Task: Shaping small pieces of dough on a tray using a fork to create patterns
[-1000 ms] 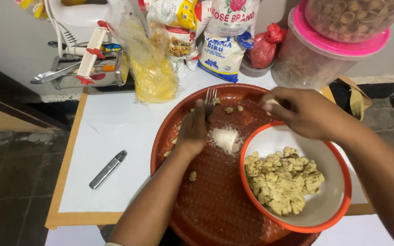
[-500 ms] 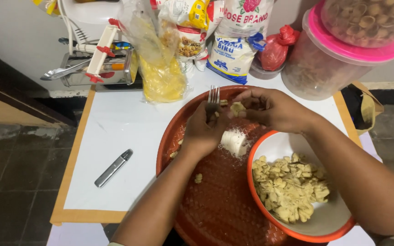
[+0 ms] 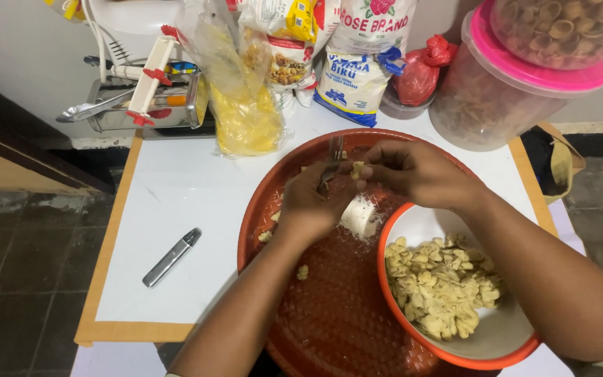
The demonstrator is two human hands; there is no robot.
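My left hand (image 3: 310, 209) grips a metal fork (image 3: 331, 162) over the far part of a round red-brown tray (image 3: 329, 328). My right hand (image 3: 413, 171) pinches a small piece of pale dough (image 3: 357, 169) right against the fork's tines. A lump of white dough (image 3: 359, 218) lies on the tray just below both hands. To the right, resting on the tray, an orange-rimmed white bowl (image 3: 413, 227) holds several shaped dough pieces (image 3: 441, 286). A few loose bits of dough (image 3: 302, 271) lie on the tray by my left forearm.
A silver pen-like tool (image 3: 170, 257) lies on the white table (image 3: 162, 202) at left. Behind stand a yellow bag (image 3: 246, 122), flour bags (image 3: 354, 80), a red bag (image 3: 420, 70), a metal pasta machine (image 3: 144, 101) and pink-lidded tubs (image 3: 525, 77).
My right hand moved from the bowl's far rim to the fork with a dough piece. My left hand stayed on the fork, which shifted slightly toward the tray's far edge.
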